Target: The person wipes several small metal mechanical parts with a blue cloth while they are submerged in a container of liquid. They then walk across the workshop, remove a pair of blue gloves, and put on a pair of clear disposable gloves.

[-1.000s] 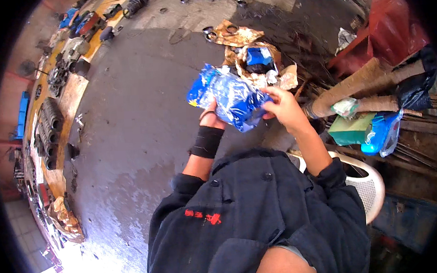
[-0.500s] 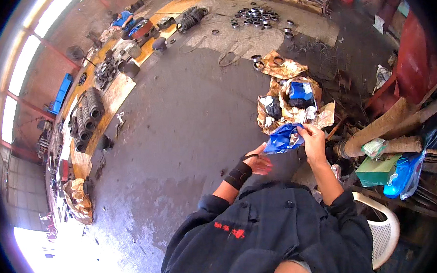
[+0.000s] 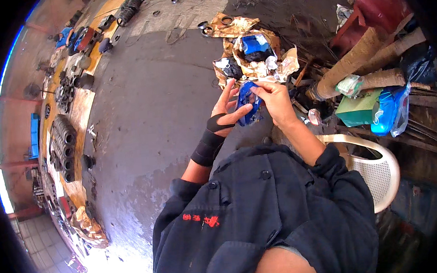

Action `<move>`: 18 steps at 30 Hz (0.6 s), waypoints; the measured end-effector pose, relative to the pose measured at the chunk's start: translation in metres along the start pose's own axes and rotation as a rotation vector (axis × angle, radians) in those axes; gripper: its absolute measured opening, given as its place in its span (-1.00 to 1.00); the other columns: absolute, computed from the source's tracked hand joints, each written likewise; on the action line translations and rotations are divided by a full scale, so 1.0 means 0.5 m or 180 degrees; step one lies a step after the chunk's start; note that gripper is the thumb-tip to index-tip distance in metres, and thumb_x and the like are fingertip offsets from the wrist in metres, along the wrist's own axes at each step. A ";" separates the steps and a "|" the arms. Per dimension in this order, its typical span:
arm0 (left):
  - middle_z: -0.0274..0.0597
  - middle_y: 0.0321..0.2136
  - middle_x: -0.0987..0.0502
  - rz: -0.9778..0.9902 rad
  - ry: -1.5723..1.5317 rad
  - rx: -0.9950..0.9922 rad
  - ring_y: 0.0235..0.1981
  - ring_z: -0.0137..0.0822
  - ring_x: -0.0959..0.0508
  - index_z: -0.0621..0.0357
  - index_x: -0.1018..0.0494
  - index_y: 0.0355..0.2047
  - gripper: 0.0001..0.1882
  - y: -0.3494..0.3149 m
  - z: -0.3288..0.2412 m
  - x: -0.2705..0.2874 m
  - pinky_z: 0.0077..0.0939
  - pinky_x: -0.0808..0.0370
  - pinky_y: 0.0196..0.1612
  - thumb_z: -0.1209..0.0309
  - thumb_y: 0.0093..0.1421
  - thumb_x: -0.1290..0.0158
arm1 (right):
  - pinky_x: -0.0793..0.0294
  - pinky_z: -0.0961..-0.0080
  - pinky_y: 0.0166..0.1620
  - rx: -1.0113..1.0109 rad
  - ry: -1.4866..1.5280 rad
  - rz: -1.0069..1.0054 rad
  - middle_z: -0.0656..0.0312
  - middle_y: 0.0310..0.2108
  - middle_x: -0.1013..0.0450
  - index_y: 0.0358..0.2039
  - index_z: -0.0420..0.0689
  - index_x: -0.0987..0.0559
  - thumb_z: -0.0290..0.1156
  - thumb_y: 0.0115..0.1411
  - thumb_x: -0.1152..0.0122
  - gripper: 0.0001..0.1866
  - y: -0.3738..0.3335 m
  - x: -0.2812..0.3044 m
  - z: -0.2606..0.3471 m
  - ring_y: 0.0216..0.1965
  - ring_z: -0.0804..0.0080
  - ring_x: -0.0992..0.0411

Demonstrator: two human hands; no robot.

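Note:
A crumpled blue plastic bag hangs in front of my chest. My right hand pinches its upper right edge between thumb and fingers. At the bag's left side is my left hand, fingers stretched and apart, its thumb lying across the front of the bag. A black wrist brace wraps that wrist. What the bag holds, if anything, I cannot make out. Just beyond the hands, torn brown wrapping paper on the floor surrounds a blue packet and dark items.
A white plastic chair stands close on my right. Beyond it are a green box, a blue packet in clear plastic and thick wrapped rolls. Rows of black rings lie at the left; a person is far back.
My left hand has risen and come up against the blue bag, its thumb now over it. The right hand keeps its pinch and has moved left and up in the picture. The view has shifted.

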State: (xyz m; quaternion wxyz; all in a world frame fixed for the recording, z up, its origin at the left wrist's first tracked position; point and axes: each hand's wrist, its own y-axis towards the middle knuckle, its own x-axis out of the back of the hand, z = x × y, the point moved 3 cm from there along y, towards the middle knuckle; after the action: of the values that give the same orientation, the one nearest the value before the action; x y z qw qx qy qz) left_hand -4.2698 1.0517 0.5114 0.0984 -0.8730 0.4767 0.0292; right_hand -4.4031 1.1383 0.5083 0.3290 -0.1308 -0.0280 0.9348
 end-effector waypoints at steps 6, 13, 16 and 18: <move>-0.13 0.09 -0.33 0.0093 0.0534 -0.0458 0.03 -0.41 -0.35 0.14 -0.13 0.22 -0.41 0.014 0.050 -0.018 -0.48 -0.25 0.09 0.30 0.21 0.01 | -0.34 0.78 -0.54 -0.0693 0.0288 -0.0019 0.37 -0.48 -0.50 -0.19 -0.16 -0.57 -0.41 0.16 -0.13 -0.78 -0.003 0.035 -0.014 -0.52 0.72 -0.39; -0.33 -0.38 -0.53 -0.0190 0.1032 -0.0116 -0.40 -0.58 -0.45 0.23 -0.34 0.07 -0.61 0.006 0.053 -0.028 -0.68 -0.41 -0.34 0.37 0.24 0.05 | -0.33 0.77 -0.60 -0.1512 0.1367 -0.0084 0.42 -0.53 -0.44 -0.31 -0.09 -0.52 -0.38 0.17 -0.10 -0.89 0.014 0.074 -0.077 -0.58 0.72 -0.39; -0.26 -0.38 -0.53 -0.0246 0.1913 -0.0702 -0.43 -0.56 -0.46 0.25 -0.34 0.06 -0.61 0.003 0.039 -0.051 -0.64 -0.43 -0.38 0.38 0.24 0.05 | -0.41 0.69 -0.41 -0.1393 0.1233 -0.0209 0.37 -0.52 -0.42 -0.35 -0.16 -0.51 -0.43 0.20 -0.06 -0.90 0.017 0.081 -0.084 -0.47 0.66 -0.41; -0.15 -0.40 -0.52 -0.0369 0.1446 0.0093 -0.51 -0.50 -0.50 0.29 -0.40 -0.05 -0.69 -0.004 0.046 -0.044 -0.60 -0.47 -0.45 0.40 0.24 0.07 | -0.36 0.71 -0.41 -0.1221 0.1150 -0.0063 0.36 -0.52 -0.43 -0.34 -0.19 -0.53 -0.44 0.19 -0.08 -0.89 0.017 0.081 -0.088 -0.49 0.66 -0.38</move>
State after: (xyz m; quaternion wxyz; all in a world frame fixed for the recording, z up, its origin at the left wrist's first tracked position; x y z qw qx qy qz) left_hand -4.2793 1.0756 0.4925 0.0027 -0.8816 0.4360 -0.1807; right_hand -4.4271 1.1553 0.4556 0.3069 -0.3554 -0.1467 0.8706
